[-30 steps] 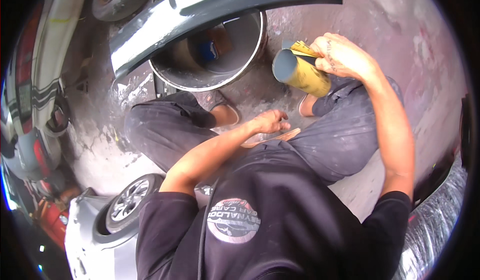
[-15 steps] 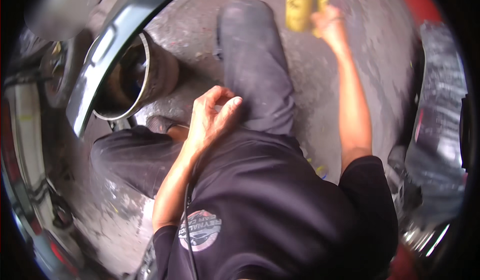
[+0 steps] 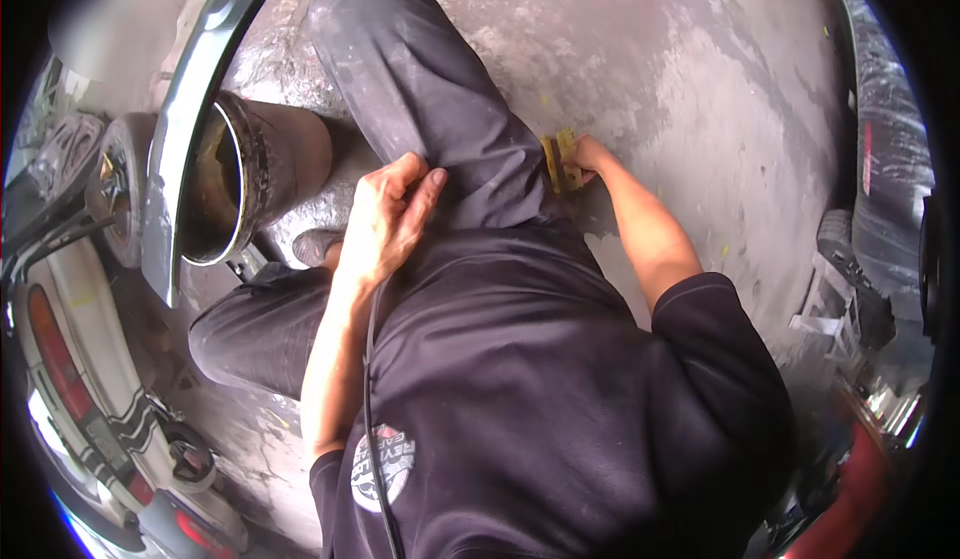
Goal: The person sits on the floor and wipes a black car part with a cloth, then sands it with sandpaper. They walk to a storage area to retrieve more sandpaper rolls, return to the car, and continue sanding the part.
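My right hand (image 3: 590, 157) is closed on a yellow, dark-marked object (image 3: 564, 160), low beside my raised right knee. It looks like two yellow pieces with a dark gap between; its exact kind is unclear. My left hand (image 3: 388, 217) rests by my right thigh, fingers loosely bent and thumb apart, with nothing visible in it. To its left, a long curved glossy dark panel (image 3: 190, 124) leans across the mouth of a worn round drum (image 3: 290, 144). The drum's inside is partly hidden by the panel.
A wheel (image 3: 125, 184) lies left of the drum. Car rear parts with red lamps (image 3: 55, 354) fill the left edge. A plastic-wrapped form (image 3: 895, 159) stands at the far right, above a dark tyre-like piece (image 3: 845, 249). The stained concrete floor (image 3: 700, 89) stretches ahead.
My right hand has come back from far ahead with the yellow object, now low beside my knee. My left hand stays by my thigh. The view has shifted.
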A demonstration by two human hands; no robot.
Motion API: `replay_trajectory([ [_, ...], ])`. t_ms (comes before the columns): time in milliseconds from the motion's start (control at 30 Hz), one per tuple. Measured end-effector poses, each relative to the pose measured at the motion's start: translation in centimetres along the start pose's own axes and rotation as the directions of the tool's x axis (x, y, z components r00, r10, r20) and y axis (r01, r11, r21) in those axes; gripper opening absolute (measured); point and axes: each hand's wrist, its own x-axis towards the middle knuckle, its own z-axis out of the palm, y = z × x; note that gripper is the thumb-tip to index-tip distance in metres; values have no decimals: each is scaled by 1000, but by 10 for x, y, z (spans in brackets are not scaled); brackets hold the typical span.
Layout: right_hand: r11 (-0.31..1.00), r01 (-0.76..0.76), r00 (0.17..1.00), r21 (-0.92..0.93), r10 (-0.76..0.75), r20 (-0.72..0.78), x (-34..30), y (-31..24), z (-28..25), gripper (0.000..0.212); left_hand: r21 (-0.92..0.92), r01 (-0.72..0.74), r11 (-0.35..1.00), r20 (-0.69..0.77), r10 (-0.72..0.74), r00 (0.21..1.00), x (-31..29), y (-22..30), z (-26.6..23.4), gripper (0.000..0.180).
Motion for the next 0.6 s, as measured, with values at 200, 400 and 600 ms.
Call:
replay_trajectory([
  [200,996,4,999,94,-1,-33,-36,10,-37,30,-224,17,975,146,16,989,-11,13,-1,38],
  [400,948,67,994,311,-36,-105,-57,-29,-87,26,-199,-125,972,350,190,917,-18,14,21,36],
  [600,852,220,967,476,-127,-219,-62,-57,-143,28,-279,-5,960,339,103,935,-25,3,6,37],
])
